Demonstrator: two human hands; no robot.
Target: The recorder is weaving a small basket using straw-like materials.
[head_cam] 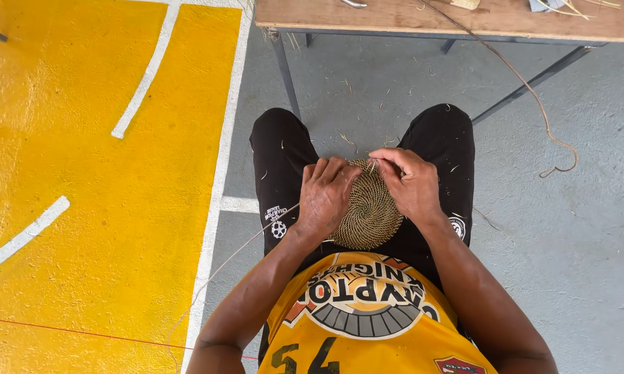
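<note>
A round, coiled woven disc [371,215] of tan fibre rests on my lap, over black shorts. My left hand [326,194] grips its left edge, fingers curled over the top. At the disc's far rim, my right hand [409,181] pinches thin pale strands [373,165] between thumb and fingers. A long thin fibre [243,246] trails from under my left hand down to the left.
A wooden table [437,17] on grey metal legs stands just ahead of my knees. A long brown fibre strand [533,97] hangs from it onto the grey floor at right. Yellow floor paint with white lines [146,76] covers the left. Fibre scraps litter the floor.
</note>
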